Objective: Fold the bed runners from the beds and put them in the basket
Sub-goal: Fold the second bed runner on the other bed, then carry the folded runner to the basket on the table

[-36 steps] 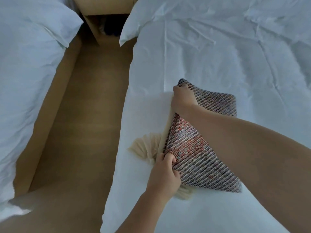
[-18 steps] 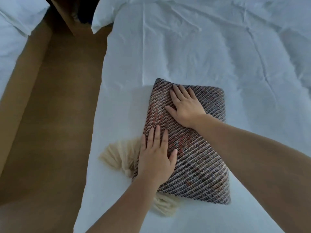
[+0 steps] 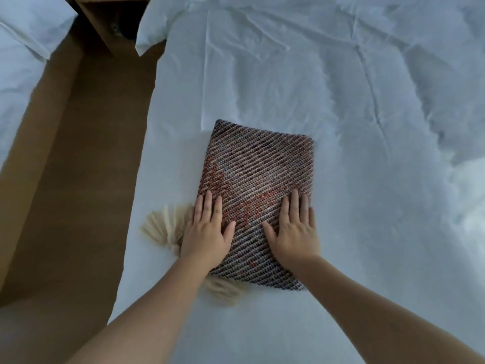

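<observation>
1. The bed runner is seen folded into a compact rectangle on the white bed, cream tassels protruding at its near-left corner.
2. It is pressed flat by the left hand and right hand, fingers straight, nothing gripped.
3. Folding appears finished; the basket is not in view, so carrying is judged outstanding.
4. A second bed is partly visible; whether it holds a runner cannot be told.

Dim, cool bluish light, no glare. Brightest patch on bed sheet, far right of right hand fingers. Floor left of the fingers dark, murky. Soft focus overall, wide-angle bending toward frame edges.
</observation>
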Motion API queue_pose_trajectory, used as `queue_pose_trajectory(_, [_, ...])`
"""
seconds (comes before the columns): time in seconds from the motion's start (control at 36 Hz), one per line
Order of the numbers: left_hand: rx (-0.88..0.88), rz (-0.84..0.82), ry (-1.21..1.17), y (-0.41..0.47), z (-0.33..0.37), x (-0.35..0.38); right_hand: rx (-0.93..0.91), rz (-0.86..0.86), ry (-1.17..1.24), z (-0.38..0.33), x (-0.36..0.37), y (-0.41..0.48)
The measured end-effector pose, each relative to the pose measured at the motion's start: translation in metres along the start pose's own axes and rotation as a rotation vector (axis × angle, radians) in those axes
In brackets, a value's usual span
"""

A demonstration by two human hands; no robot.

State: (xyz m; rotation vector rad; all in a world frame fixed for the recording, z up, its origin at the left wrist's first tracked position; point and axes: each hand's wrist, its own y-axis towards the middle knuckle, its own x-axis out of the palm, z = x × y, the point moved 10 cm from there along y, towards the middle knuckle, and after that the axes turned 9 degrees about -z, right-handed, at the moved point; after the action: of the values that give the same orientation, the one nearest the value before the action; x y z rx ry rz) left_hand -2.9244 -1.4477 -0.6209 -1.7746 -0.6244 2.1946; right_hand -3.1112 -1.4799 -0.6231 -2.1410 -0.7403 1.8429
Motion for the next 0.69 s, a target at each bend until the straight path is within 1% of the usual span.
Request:
queue_pose_trajectory(0.17, [-0.031,-0.021,-0.118,-0.009,-0.009,0.002,-0.090,-0.038,-0.048,-0.006,0.047,-0.060])
queue_pose_trajectory(0.25, [-0.085,0.011,-0.264,0.006,-0.018,-0.014,-0.124,0.063,0.041,-0.005,0.022,-0.058])
queue_pose_trajectory(0.28, [-0.115,0.028,-0.332,0.013,-0.022,-0.020,-0.111,0.093,0.110,0.000,0.007,-0.049])
queue_pose_trajectory(0.33, [-0.164,0.049,-0.433,0.030,-0.031,-0.031,-0.013,0.110,0.287,0.018,-0.021,-0.025])
queue_pose_trajectory(0.39, [-0.178,0.034,-0.447,0.049,-0.034,-0.038,0.094,0.135,0.425,0.037,-0.043,-0.001])
queue_pose_trajectory(0.47, [-0.165,0.037,-0.495,0.071,-0.037,-0.048,0.201,0.107,0.532,0.053,-0.053,0.024])
queue_pose_trajectory(0.56, [-0.155,0.027,-0.618,0.087,-0.038,-0.053,0.238,0.108,0.645,0.061,-0.049,0.038])
queue_pose_trajectory(0.69, [-0.164,0.045,-0.749,0.094,-0.042,-0.055,0.253,0.104,0.855,0.065,-0.036,0.048])
